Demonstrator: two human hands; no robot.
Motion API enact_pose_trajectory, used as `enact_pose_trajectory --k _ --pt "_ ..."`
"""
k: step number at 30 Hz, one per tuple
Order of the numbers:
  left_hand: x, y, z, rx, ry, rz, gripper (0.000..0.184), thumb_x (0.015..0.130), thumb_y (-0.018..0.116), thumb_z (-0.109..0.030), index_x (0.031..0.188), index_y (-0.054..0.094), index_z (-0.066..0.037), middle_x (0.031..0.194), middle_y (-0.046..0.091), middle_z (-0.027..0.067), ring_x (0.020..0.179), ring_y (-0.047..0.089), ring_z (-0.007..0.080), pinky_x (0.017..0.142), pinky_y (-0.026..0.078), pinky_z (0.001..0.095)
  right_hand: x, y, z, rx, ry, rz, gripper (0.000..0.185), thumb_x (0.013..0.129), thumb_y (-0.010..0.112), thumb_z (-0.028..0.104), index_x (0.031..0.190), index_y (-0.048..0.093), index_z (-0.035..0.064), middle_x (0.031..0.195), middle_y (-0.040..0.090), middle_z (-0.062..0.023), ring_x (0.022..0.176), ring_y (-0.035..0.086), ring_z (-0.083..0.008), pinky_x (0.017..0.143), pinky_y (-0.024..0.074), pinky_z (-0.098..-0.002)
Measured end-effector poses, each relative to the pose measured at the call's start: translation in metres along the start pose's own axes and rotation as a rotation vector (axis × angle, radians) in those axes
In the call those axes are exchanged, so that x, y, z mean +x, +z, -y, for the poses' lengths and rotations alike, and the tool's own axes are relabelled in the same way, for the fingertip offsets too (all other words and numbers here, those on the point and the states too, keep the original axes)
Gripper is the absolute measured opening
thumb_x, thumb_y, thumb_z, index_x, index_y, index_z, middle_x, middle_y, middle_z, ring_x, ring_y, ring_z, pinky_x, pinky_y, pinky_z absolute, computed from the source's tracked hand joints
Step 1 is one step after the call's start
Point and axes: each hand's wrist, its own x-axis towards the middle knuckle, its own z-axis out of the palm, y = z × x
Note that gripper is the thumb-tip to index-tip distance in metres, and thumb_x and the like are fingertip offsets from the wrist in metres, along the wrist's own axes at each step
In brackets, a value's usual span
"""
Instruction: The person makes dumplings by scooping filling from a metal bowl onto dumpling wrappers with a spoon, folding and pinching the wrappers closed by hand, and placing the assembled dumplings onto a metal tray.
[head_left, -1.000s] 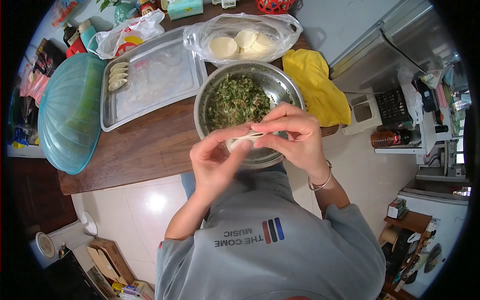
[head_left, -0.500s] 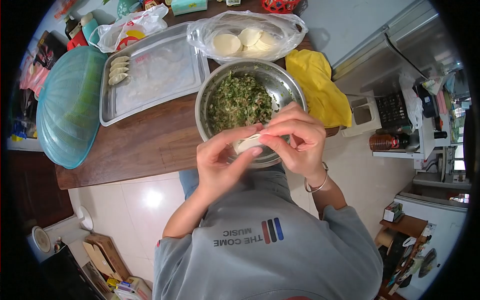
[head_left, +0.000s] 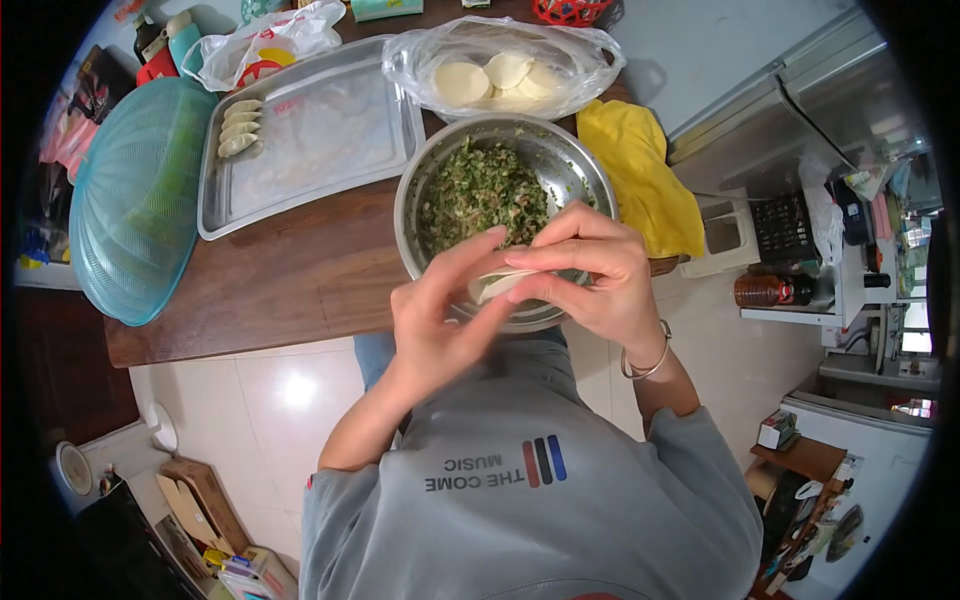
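Table (head_left: 270,280), tray (head_left: 330,160) on its left, bowl (head_left: 565,165) of filling (head_left: 485,195) at the table's near edge, left hand (head_left: 435,325) with fingers parted around a folded wrapper (head_left: 495,288) over the bowl's near rim, hold unclear, right hand (head_left: 605,275) pinching its right end, dumplings (head_left: 239,130) at the tray's far left corner

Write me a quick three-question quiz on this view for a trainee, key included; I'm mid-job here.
1. True or false: in the picture, the yellow cloth lies to the right of the steel bowl.
2. The row of shaped dumplings lies in: a) the steel bowl; b) the metal tray; c) the clear plastic bag.
3. Fill in: the fingers of the right hand pinch a ____.

Key: 1. True. 2. b. 3. Folded wrapper.
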Motion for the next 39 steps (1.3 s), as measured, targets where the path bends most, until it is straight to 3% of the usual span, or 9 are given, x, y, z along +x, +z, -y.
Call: enact_pose_trajectory --k 2,6,8,14,21,27,33,35,39 --pt "0.001 -0.002 -0.006 0.046 -0.105 0.021 0.048 0.08 0.077 -0.001 0.125 0.059 0.001 0.106 0.073 0.0135 0.089 0.069 0.0105 0.066 0.055 0.0229 0.001 0.001 0.0 -0.081 -0.065 -0.025 0.021 0.069 0.083 0.004 0.089 0.077 0.0061 0.081 0.068 -0.0056 0.072 0.063 -0.017 0.063 0.0507 -0.0274" --pt "0.002 0.005 -0.005 -0.101 -0.086 0.0 0.048 0.08 0.077 -0.001 0.125 0.058 0.001 0.106 0.073 0.0144 0.091 0.069 0.0122 0.07 0.055 0.0224 0.0 0.007 -0.002 -0.103 -0.136 -0.11 0.016 0.069 0.082 0.002 0.084 0.076 0.0057 0.077 0.067 -0.0052 0.07 0.061 -0.0179 0.061 0.0496 -0.0286" --pt "-0.001 0.011 0.0 -0.436 -0.165 -0.072 0.044 0.081 0.075 0.001 0.122 0.061 0.002 0.107 0.073 0.0157 0.095 0.069 0.0149 0.077 0.055 0.0237 0.001 0.007 -0.002 -0.07 -0.169 -0.166 0.014 0.069 0.081 0.0 0.081 0.075 0.0052 0.075 0.066 -0.0047 0.068 0.06 -0.0176 0.06 0.0482 -0.0286" --pt "-0.005 0.002 0.011 -0.541 -0.244 -0.014 0.031 0.083 0.07 0.003 0.114 0.069 0.004 0.11 0.071 0.0174 0.101 0.068 0.0174 0.087 0.054 0.0286 -0.003 0.006 -0.008 0.043 -0.138 -0.143 0.016 0.071 0.082 0.0 0.085 0.075 0.0022 0.078 0.066 -0.0042 0.072 0.057 -0.0161 0.064 0.0437 -0.0276" --pt "-0.003 0.002 0.006 -0.535 -0.279 -0.083 0.024 0.086 0.068 0.002 0.11 0.071 0.003 0.108 0.072 0.0178 0.098 0.069 0.018 0.085 0.055 0.0267 -0.002 0.008 -0.006 0.039 -0.151 -0.138 0.018 0.071 0.082 0.001 0.087 0.075 0.0032 0.079 0.066 -0.0043 0.072 0.057 -0.0153 0.063 0.0433 -0.0266" --pt "-0.003 0.001 0.003 -0.242 -0.139 -0.148 0.02 0.086 0.068 0.001 0.106 0.072 0.003 0.099 0.074 0.0172 0.092 0.072 0.0186 0.081 0.056 0.0251 -0.002 0.01 -0.005 0.05 -0.108 -0.131 0.018 0.07 0.083 0.0 0.087 0.076 0.0032 0.08 0.066 -0.0045 0.072 0.057 -0.0149 0.062 0.0429 -0.0262" --pt "0.003 0.0 0.001 -0.46 -0.25 -0.111 0.028 0.083 0.07 0.003 0.111 0.071 0.002 0.106 0.072 0.0166 0.095 0.071 0.018 0.082 0.055 0.0248 0.001 0.008 -0.005 0.036 -0.107 -0.141 0.015 0.071 0.081 0.0 0.084 0.076 0.0053 0.075 0.065 -0.0035 0.068 0.059 -0.0147 0.06 0.0457 -0.0264" --pt "0.005 -0.006 0.003 -0.302 -0.165 0.049 0.033 0.082 0.072 0.002 0.114 0.07 0.0 0.109 0.072 0.015 0.094 0.071 0.0169 0.082 0.055 0.0252 0.001 0.008 -0.004 0.017 -0.095 -0.129 0.014 0.071 0.08 0.0 0.084 0.076 0.0055 0.075 0.065 -0.0037 0.068 0.059 -0.0148 0.06 0.0461 -0.0264" --pt "0.009 -0.008 0.002 -0.217 -0.139 0.038 0.025 0.082 0.073 -0.001 0.107 0.073 -0.001 0.105 0.073 0.0135 0.087 0.071 0.0131 0.077 0.056 0.0241 0.0 0.008 -0.004 0.007 -0.103 -0.078 0.016 0.07 0.082 -0.001 0.084 0.076 0.0032 0.078 0.066 -0.0047 0.069 0.057 -0.014 0.06 0.0432 -0.0256"
